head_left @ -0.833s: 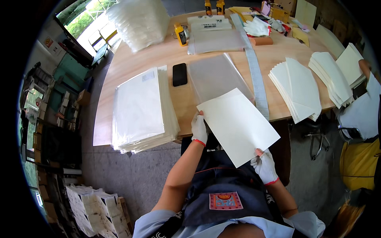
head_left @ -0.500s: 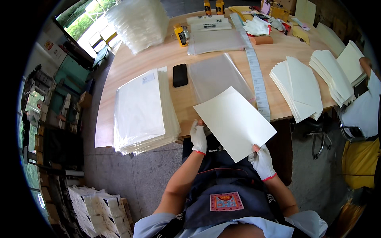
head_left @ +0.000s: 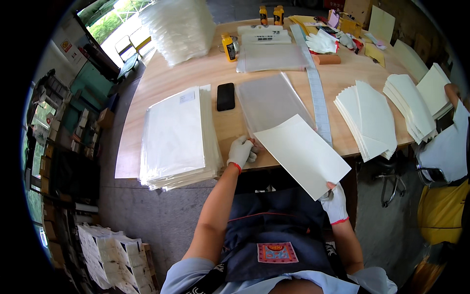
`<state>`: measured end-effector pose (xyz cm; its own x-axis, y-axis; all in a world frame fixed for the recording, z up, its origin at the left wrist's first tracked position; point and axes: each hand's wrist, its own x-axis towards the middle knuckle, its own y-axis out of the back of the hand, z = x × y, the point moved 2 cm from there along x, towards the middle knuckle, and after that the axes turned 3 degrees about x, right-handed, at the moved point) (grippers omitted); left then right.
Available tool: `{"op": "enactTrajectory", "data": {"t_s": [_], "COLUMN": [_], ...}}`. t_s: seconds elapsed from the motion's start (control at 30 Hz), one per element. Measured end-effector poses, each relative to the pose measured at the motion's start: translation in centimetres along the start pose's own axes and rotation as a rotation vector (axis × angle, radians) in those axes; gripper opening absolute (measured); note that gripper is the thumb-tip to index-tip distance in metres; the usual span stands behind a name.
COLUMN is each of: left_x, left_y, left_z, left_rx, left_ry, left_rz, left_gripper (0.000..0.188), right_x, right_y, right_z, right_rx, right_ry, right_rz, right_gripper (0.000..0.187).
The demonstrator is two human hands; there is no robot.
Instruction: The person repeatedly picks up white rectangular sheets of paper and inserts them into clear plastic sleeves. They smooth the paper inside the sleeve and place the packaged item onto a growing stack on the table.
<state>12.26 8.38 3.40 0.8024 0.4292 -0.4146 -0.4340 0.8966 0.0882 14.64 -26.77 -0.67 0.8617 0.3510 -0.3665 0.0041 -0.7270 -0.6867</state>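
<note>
- my right hand (head_left: pixel 336 205) has its grip pinched on the near corner of a cream card sheet (head_left: pixel 302 155); the sheet lies slanted over the bench (head_left: pixel 161 78) edge, its far corner just at the mouth of the clear plastic sleeve (head_left: pixel 271 100).
- my left hand (head_left: pixel 241 151) rests on the bench edge at the near end of the sleeve, gloved fingers curled on the film; i cannot tell whether the grip truly pinches a layer or only presses it flat.
- to do this well, i judge the left fingers should lift only the top film so the mouth gapes, while the lower layer stays pinned to the wood.
- the sheet sits at an angle to the sleeve; i would square its leading edge to the opening first, or a corner may catch and crease.
- a light pinch on the right is enough: a hard squeeze could bow the card and jam it.
- i would slide low and flat along the bench, not from above.
- the black phone (head_left: pixel 225 96) lies just beside the sleeve on the left, and the tall stack of filled sleeves (head_left: pixel 176 134) sits beyond it; the long strip (head_left: pixel 316 93) runs along the sleeve's right side, close enough to snag the card's edge.
- the fanned piles of cream sheets (head_left: pixel 369 117) lie to my right, well apart.
</note>
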Motion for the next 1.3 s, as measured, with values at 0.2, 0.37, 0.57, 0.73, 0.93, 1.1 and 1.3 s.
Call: {"op": "enactTrajectory", "data": {"t_s": [0.2,0.37,0.57,0.73,0.93,1.1,1.3], "left_x": [0.2,-0.6,2.0,0.7,3.3,5.3,1.2], "left_y": [0.9,-0.4,-0.1,-2.3,-3.8,-2.5,-3.4], "left_z": [-0.5,1.6,1.3,3.3,3.4,3.0,4.2], "left_rx": [0.644,0.693,0.726,0.833,1.156,1.124,0.849], "left_ry": [-0.255,-0.135,-0.136,-0.521,-0.609,-0.607,-0.682], "left_rz": [0.401,0.389,0.277,0.418,0.435,0.459,0.346], "left_gripper": [0.030,0.031,0.031,0.032,0.024,0.020,0.016], "right_x": [-0.6,0.2,0.5,0.1,0.5,0.8,-0.8], "right_y": [-1.8,0.4,0.6,-0.1,0.4,2.3,-0.3], "right_z": [-0.9,-0.5,-0.3,-0.7,-0.6,0.0,0.0], "right_rx": [0.022,0.101,0.165,0.190,0.183,0.088,0.125], "right_ry": [0.065,-0.027,-0.076,-0.106,-0.073,-0.020,0.008], "right_rz": [0.071,-0.024,0.047,0.117,0.107,0.004,-0.089], "right_gripper": [0.032,0.030,0.028,0.032,0.030,0.031,0.028]}}
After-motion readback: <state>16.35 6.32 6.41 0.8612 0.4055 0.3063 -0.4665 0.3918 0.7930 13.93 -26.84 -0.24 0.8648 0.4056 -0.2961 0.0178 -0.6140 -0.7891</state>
